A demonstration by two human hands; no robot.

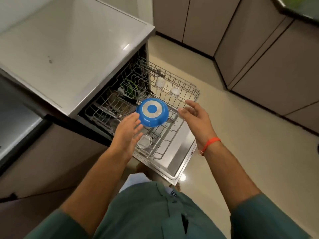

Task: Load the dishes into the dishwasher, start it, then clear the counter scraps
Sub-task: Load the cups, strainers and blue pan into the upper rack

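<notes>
Two hands out over the pulled-out dishwasher rack (174, 128). Left hand (128, 129) at about 9 o'clock of the blue pan (152, 112), fingers straight and loose, just beside its rim (touching or not, can't tell). Pan sits upside down on the rack. Right hand (195, 112) at its 3 o'clock, fingers relaxed, holding nothing. Two white cups (160, 83) sit upturned on the upper rack around 1 o'clock.

From my remote seat, I look down on a kitchen with a glossy cream tiled floor (241, 144) catching ceiling light. Taupe flat-front cabinets (259, 57) line the far and right sides above a dark plinth, and a pale grey countertop (69, 49) fills the upper left.
</notes>
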